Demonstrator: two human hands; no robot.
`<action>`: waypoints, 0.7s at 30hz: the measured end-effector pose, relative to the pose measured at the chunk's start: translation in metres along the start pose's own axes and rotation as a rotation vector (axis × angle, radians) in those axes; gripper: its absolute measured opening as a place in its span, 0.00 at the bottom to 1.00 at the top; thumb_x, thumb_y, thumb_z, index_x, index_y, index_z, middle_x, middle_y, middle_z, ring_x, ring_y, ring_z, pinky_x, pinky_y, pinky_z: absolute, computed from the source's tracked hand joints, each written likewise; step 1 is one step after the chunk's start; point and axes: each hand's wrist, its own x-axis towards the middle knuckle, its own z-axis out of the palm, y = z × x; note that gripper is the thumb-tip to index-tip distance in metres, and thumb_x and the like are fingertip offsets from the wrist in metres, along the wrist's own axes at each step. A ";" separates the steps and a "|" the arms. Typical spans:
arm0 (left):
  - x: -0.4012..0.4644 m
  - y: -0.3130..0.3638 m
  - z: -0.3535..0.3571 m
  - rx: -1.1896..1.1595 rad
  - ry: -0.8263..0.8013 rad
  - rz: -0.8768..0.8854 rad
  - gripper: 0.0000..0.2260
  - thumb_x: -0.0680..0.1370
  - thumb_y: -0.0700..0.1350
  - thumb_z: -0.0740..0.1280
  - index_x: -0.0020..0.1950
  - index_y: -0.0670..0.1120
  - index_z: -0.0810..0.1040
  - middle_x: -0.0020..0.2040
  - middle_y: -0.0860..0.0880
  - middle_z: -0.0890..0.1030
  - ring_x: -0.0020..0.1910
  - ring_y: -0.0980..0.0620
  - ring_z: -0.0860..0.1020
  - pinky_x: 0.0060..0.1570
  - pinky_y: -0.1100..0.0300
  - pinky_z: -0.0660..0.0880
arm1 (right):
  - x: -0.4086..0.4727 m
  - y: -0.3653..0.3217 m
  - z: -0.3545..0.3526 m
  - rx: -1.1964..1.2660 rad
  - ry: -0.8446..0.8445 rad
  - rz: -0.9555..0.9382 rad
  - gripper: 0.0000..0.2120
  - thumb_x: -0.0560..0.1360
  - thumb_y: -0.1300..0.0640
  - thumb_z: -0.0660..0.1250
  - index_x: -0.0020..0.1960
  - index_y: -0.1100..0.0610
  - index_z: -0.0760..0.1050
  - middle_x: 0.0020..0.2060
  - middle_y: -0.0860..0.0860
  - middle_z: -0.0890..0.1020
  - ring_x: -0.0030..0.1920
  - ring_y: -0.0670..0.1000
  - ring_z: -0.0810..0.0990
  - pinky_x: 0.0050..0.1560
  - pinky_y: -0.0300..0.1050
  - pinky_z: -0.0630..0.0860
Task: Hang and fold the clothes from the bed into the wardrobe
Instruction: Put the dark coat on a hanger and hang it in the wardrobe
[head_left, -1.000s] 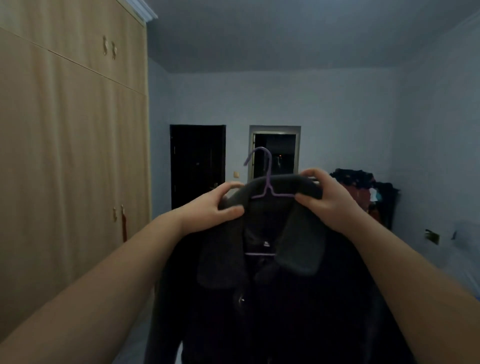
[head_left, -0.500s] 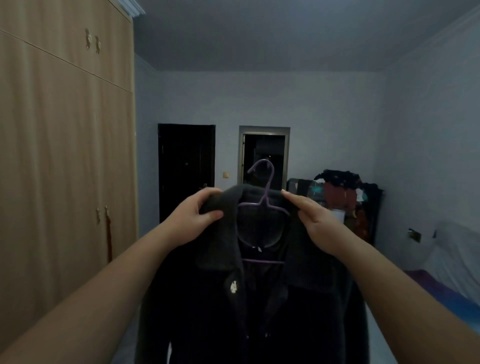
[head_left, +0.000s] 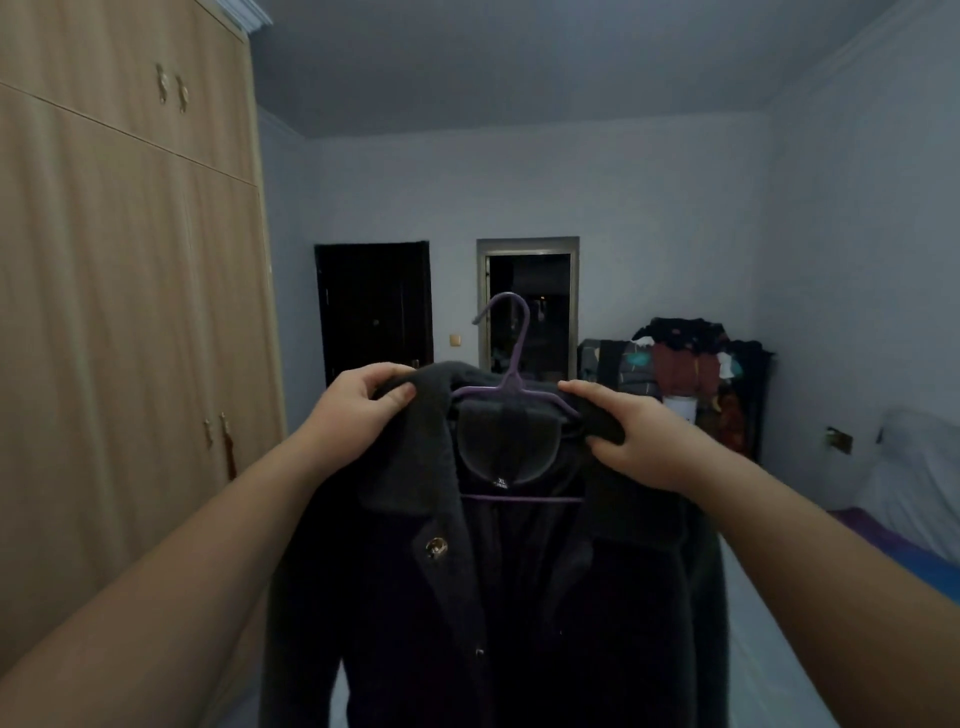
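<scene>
One coat (head_left: 498, 597), dark, on one purple hanger (head_left: 511, 384), held up mid-room at chest height. Two hands on it. Left hand (head_left: 358, 410) curled round the left shoulder, thumb pinching the collar. Right hand (head_left: 631, 436) grips the right shoulder, fingers over, thumb under. One wardrobe (head_left: 119, 312) at left, doors closed. One bed (head_left: 904, 540) at right edge.

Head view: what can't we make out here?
- Wardrobe: doors closed, so the interior and any rail are hidden.
- Dark coat: hem cut off by the bottom edge; dim light swallows detail.
- Purple hanger: shoulder ends hidden under the collar, left hand and right hand.
- Bed: mostly outside the right edge.
</scene>
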 end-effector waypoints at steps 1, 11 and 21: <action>0.000 0.002 -0.004 -0.011 0.012 0.002 0.08 0.81 0.43 0.67 0.52 0.55 0.83 0.48 0.54 0.86 0.48 0.56 0.84 0.50 0.58 0.78 | 0.000 0.001 -0.008 0.032 -0.037 0.002 0.32 0.78 0.52 0.66 0.71 0.24 0.58 0.59 0.45 0.79 0.47 0.44 0.82 0.48 0.45 0.83; 0.024 0.058 -0.029 -0.094 0.208 0.110 0.07 0.79 0.39 0.69 0.47 0.50 0.83 0.46 0.46 0.85 0.44 0.50 0.82 0.55 0.47 0.79 | 0.008 -0.023 -0.052 0.055 0.099 -0.146 0.28 0.77 0.47 0.68 0.74 0.34 0.63 0.64 0.43 0.78 0.62 0.45 0.77 0.63 0.45 0.74; 0.039 0.090 -0.047 0.439 0.207 0.424 0.10 0.82 0.41 0.63 0.60 0.51 0.78 0.53 0.57 0.81 0.53 0.60 0.78 0.55 0.65 0.70 | 0.034 -0.043 -0.072 -0.116 0.607 -0.147 0.16 0.73 0.38 0.61 0.56 0.44 0.77 0.45 0.48 0.85 0.45 0.56 0.83 0.47 0.55 0.80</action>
